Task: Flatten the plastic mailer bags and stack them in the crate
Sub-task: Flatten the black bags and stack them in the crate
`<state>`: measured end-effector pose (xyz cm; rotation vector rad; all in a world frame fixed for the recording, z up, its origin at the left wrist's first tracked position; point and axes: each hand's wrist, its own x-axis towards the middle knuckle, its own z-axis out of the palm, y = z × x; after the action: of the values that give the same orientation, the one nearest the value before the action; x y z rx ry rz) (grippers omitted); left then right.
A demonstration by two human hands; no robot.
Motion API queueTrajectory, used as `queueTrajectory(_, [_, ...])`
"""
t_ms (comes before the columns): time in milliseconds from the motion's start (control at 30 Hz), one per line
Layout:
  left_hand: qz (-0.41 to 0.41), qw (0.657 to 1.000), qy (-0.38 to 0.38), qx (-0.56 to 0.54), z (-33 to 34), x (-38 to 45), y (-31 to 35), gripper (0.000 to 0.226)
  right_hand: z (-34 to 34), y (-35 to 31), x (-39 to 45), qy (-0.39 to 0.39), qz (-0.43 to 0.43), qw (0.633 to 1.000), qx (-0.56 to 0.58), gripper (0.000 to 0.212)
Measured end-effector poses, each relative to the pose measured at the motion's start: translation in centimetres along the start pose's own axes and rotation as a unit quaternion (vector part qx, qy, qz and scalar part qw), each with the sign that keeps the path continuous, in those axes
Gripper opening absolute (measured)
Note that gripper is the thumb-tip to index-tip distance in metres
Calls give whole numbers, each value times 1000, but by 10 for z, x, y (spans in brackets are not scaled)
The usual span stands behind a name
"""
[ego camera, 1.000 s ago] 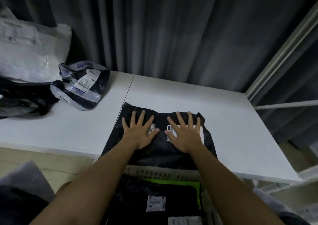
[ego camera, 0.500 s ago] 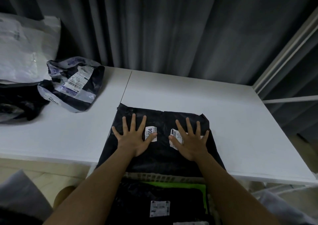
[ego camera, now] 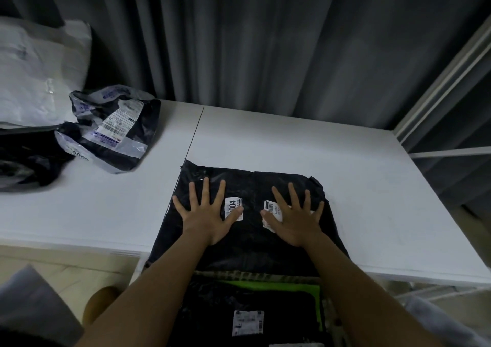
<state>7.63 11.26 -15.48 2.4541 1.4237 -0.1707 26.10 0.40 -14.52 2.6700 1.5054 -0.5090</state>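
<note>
Flattening step: left hand (ego camera: 206,220) and right hand (ego camera: 293,220), fingers spread, press mailer (ego camera: 249,240) beyond crate (ego camera: 255,276); next, lift it in.

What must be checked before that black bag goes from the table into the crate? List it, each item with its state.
1. Black bag lies flat on the table: ok, no big bulges show.
2. Left hand pressing, fingers spread: ok.
3. Right hand pressing, partly over a white label: ok.
4. Bag fully on the table: not ok, its near edge overhangs toward the crate.
5. Room left in the crate: cannot tell, flat bags already lie inside.
6. Crumpled bag at the left flattened: not ok, waiting.
</note>
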Motion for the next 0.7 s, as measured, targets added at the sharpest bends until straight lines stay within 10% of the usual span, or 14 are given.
queueTrajectory(267, [6, 1000, 3, 0, 1, 0, -1, 85, -7, -68, 24, 69, -162, 983, -56, 51])
queueTrajectory(700, [-47, 998, -31, -21, -8, 1, 7, 100, -13, -26, 30, -16, 63, 998, 6, 83])
